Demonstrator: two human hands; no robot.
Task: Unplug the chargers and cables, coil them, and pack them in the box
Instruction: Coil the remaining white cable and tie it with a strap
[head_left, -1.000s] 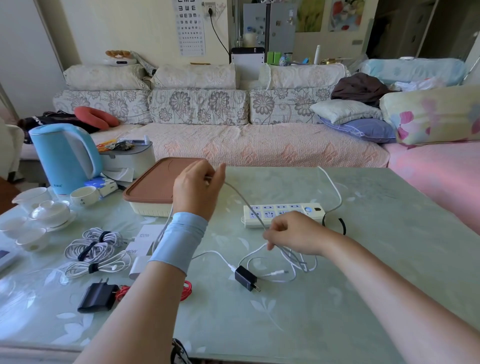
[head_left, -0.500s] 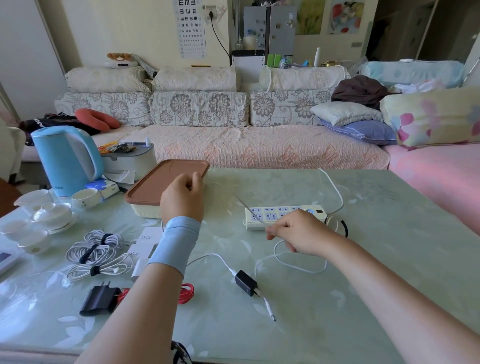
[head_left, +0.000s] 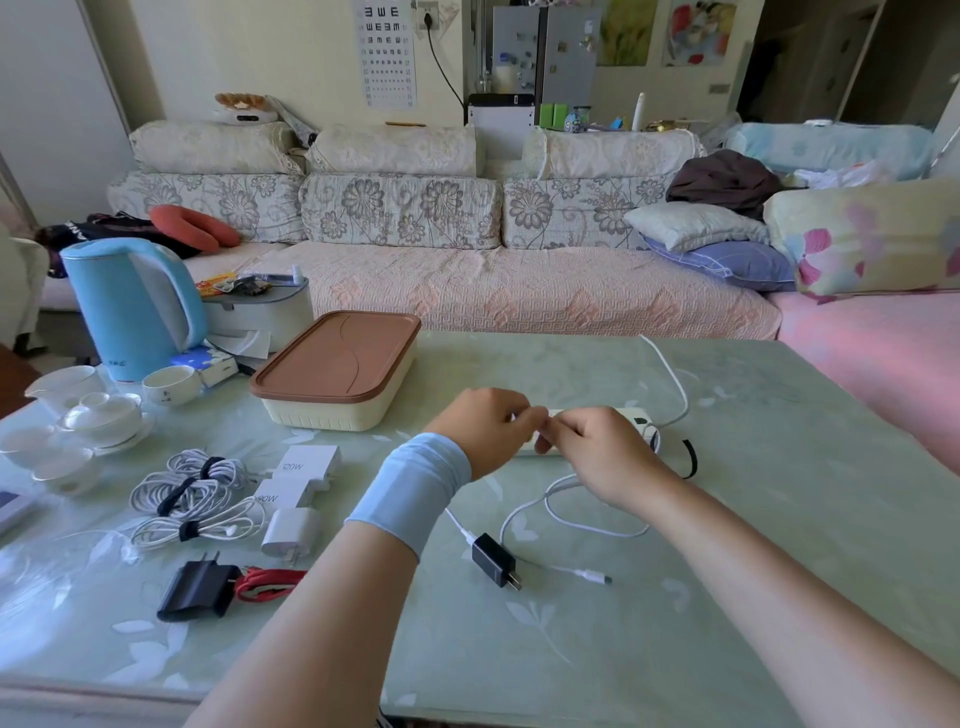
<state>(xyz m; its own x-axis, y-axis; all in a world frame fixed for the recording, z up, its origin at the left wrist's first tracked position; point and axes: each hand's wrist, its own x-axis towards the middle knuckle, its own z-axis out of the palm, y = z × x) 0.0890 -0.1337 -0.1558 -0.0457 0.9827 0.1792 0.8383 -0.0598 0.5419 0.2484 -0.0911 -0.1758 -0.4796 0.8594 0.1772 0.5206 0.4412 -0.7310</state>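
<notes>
My left hand (head_left: 485, 423) and my right hand (head_left: 597, 457) meet fingertip to fingertip over the white power strip (head_left: 636, 415), both pinching a thin white cable (head_left: 571, 512). That cable loops down on the table and runs to a small black charger (head_left: 493, 560) lying unplugged. Its free plug end (head_left: 595, 577) lies beside the charger. The cream box with a brown lid (head_left: 337, 371) stands shut behind my left hand. Bundled white cables (head_left: 192, 491), white chargers (head_left: 301, 483), a black charger (head_left: 200, 592) and a red cable (head_left: 267, 581) lie at the left.
A blue kettle (head_left: 130, 306) and white teaware (head_left: 98, 415) stand at the far left of the green table (head_left: 779, 519). The power strip's white cord (head_left: 675, 384) runs toward the sofa (head_left: 467, 291) behind. A black strap (head_left: 690, 457) lies right of the strip.
My left hand came down from near the box to meet my right hand over the power strip. The stretched cable went slack, and its loop now lies wider on the table.
</notes>
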